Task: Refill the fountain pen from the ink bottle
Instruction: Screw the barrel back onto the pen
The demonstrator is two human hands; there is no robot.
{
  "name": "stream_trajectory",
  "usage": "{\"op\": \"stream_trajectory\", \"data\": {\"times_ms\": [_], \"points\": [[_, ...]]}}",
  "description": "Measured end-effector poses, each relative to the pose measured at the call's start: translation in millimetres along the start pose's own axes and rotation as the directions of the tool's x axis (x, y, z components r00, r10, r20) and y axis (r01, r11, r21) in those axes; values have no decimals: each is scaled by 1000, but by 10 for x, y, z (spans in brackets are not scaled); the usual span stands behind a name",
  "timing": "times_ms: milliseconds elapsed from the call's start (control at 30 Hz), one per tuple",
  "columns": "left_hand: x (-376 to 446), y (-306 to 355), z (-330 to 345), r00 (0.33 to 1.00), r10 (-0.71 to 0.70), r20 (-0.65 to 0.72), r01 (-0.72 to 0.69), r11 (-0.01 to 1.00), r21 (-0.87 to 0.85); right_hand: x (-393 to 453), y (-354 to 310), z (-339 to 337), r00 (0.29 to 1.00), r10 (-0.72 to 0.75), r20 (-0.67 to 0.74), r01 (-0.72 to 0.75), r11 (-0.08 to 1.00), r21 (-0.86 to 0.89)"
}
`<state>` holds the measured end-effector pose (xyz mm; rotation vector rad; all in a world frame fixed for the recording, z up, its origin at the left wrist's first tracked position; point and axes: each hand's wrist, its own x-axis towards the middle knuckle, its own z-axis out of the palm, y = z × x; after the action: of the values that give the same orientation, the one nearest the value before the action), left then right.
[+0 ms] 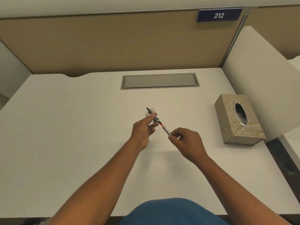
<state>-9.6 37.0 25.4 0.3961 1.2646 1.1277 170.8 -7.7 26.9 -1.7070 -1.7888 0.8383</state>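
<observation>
A thin fountain pen (162,126) with a black front part, a red band and a clear silvery rear section is held slanted above the white desk (73,143). My left hand (143,132) pinches its black front part near the nib end. My right hand (186,143) pinches its rear tip with thumb and forefinger. A small crumpled white tissue (150,111) lies just behind the pen's nib end, partly hidden by my left fingers. No ink bottle is in view.
A beige patterned tissue box (238,120) with an oval metal opening stands at the right. A grey cable hatch (159,81) is set into the desk at the back. Beige partition walls close the back and sides; a blue "212" sign (218,15) hangs at the upper right.
</observation>
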Motion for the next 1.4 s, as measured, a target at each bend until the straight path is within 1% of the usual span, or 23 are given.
{"op": "stream_trajectory", "data": {"times_ms": [133, 400, 567, 667, 1167, 1267, 1400], "points": [[-18, -25, -5, 998, -4, 58, -2, 995, 98, 25, -12, 40, 1000, 4, 0, -4, 1000, 29], [-78, -111, -18, 996, 6, 91, -24, 978, 206, 52, 30, 75, 1000, 15, 6, -16, 996, 93], [-55, -64, -24, 997, 48, 59, -60, 977, 207, 66, 51, 75, 1000, 19, 18, -21, 994, 109], [-47, -61, -22, 998, 51, 47, -59, 980, 191, 80, 43, 82, 1000, 14, 11, -16, 994, 110], [-19, -48, -30, 995, 42, 87, -57, 984, 171, 104, -35, 113, 1000, 9, -20, -6, 990, 138], [-27, -33, -29, 993, 23, 113, -43, 984, 174, 118, -70, 130, 997, 72, 0, -70, 972, 224], [-26, -29, -29, 992, 20, 124, -43, 983, 180, 135, -127, 100, 980, 196, 36, -192, 880, 435]]}}
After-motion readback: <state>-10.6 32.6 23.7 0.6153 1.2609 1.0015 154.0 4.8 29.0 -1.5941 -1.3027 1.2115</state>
